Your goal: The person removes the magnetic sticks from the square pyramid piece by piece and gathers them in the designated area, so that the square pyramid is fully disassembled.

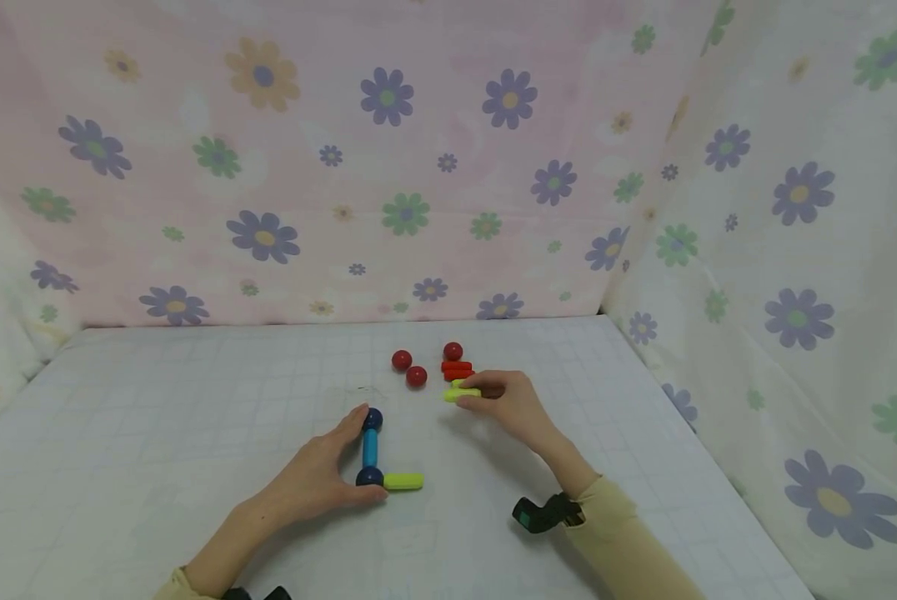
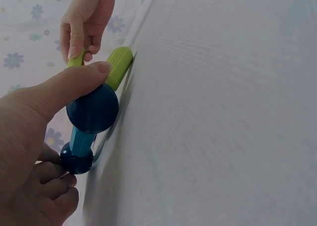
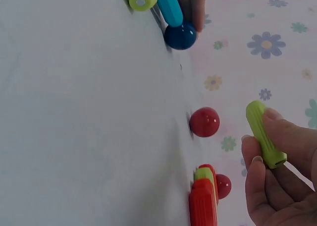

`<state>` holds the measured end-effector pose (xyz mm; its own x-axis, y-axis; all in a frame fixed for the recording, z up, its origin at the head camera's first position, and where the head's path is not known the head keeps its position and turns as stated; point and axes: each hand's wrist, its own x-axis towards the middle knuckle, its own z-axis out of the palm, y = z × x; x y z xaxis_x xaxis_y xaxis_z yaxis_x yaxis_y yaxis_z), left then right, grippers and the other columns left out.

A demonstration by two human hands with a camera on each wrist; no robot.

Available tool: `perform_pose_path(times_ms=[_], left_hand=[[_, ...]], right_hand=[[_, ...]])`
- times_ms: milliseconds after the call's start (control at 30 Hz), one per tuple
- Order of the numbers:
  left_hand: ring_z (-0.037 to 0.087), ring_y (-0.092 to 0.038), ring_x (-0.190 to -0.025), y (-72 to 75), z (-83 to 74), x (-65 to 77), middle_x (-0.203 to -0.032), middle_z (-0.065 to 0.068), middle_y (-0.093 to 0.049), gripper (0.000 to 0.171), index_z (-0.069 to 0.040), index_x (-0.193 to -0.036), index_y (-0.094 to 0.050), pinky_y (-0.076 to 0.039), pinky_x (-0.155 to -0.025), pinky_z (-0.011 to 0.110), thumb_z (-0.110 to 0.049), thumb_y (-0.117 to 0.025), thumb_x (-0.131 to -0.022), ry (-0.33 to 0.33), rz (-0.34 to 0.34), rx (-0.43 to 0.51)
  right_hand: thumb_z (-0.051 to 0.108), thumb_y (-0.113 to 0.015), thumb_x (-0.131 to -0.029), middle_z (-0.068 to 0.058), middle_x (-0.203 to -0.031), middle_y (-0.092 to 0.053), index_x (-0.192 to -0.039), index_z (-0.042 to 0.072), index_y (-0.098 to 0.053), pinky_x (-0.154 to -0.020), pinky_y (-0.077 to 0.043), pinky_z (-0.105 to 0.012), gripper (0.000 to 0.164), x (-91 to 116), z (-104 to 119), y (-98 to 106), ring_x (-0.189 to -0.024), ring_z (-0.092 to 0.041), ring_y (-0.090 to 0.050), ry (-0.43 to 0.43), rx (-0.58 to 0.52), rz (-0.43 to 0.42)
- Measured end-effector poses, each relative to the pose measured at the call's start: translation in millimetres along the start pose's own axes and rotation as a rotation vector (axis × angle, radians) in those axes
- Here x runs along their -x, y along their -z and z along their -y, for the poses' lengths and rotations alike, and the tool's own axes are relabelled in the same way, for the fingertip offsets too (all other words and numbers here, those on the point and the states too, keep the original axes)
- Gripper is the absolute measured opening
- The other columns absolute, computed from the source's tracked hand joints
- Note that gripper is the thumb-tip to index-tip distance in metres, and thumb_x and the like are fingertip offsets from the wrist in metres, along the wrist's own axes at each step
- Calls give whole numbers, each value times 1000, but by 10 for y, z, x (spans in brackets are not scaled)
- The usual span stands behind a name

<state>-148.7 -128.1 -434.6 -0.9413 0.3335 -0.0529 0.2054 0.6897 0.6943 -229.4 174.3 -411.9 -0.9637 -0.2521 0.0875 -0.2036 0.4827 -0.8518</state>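
My left hand (image 1: 306, 473) spans two dark blue balls joined by a light blue stick (image 1: 370, 448). Its thumb lies against the near ball (image 1: 369, 477), its fingers at the far ball (image 1: 373, 418). From the near ball a yellow-green stick (image 1: 405, 481) sticks out to the right. Farther right, my right hand (image 1: 514, 410) pinches a loose yellow-green stick (image 3: 265, 134) between thumb and fingers, raised above the table in the right wrist view. Near it lie red sticks (image 1: 457, 367) and another yellow-green stick (image 3: 204, 173), partly hidden.
Three red balls (image 1: 416, 377) rest on the white-covered table (image 1: 193, 400), left of and behind the red sticks. Flowered cloth (image 1: 306, 183) hangs at the back and sides. A black wrist device (image 1: 542, 514) sits by the right sleeve.
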Motion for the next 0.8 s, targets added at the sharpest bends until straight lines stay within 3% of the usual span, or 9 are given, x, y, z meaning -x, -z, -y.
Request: perform_pose_path(times_ms=[367, 800], left_hand=[[31, -29, -150, -2, -10, 8, -164, 8, -28, 115, -13, -160, -24, -31, -117, 58, -58, -83, -72, -4, -7, 4], [32, -29, -150, 2, -17, 4, -164, 8, -28, 115, -12, -159, -24, -31, -117, 57, -59, -83, -72, 0, -4, -7]], right_hand=[[23, -76, -89, -3, -117, -71, -113, 14, -75, -84, -56, -26, 25, 138, -188, 267, -96, -18, -68, -2, 96, -9], [20, -82, -84, -7, -108, -73, -106, 10, -76, -79, -56, -25, 25, 193, -419, 431, -91, -19, -68, -76, 73, -38]])
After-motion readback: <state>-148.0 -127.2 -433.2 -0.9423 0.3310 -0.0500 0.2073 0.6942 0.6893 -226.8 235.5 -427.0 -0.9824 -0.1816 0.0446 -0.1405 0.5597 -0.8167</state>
